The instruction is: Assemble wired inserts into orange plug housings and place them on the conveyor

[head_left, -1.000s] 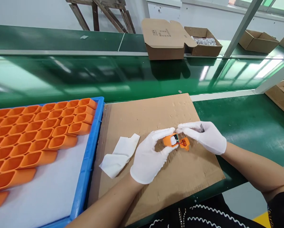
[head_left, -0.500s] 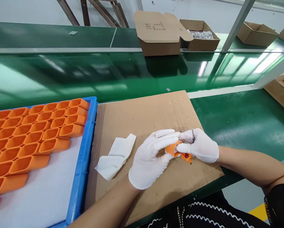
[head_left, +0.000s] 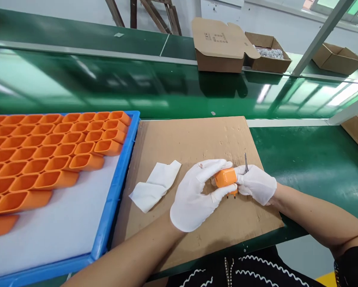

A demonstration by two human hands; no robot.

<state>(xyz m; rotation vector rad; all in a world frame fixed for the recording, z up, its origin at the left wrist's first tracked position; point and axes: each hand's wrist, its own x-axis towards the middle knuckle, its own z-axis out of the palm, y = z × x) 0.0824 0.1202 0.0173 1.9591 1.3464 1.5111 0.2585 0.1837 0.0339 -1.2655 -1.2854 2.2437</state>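
Observation:
My left hand (head_left: 198, 195), in a white glove, curls its thumb and fingers round a small orange plastic housing (head_left: 225, 177) above the cardboard. Close against it, my gloved right hand (head_left: 256, 184) is closed, its fingertips touching the housing's right end. A thin pointed metal tool (head_left: 246, 161) sticks up out of the right hand; its kind is hard to make out. Below the housing, a smaller orange piece with dark prongs (head_left: 232, 194) shows under the left thumb, partly hidden by the fingers.
A folded white cloth or paper (head_left: 155, 185) lies on the cardboard sheet (head_left: 187, 139). To the left, a blue tray (head_left: 115, 187) holds rows of orange sleeves (head_left: 58, 163). Cardboard boxes (head_left: 219, 59) stand on the far green ledge, near a grey post (head_left: 322, 36).
The orange housing has turned so its smooth side shows, and my left fingers have opened wider round it. The metal tool now stands further up from my right hand. The camera view has shifted.

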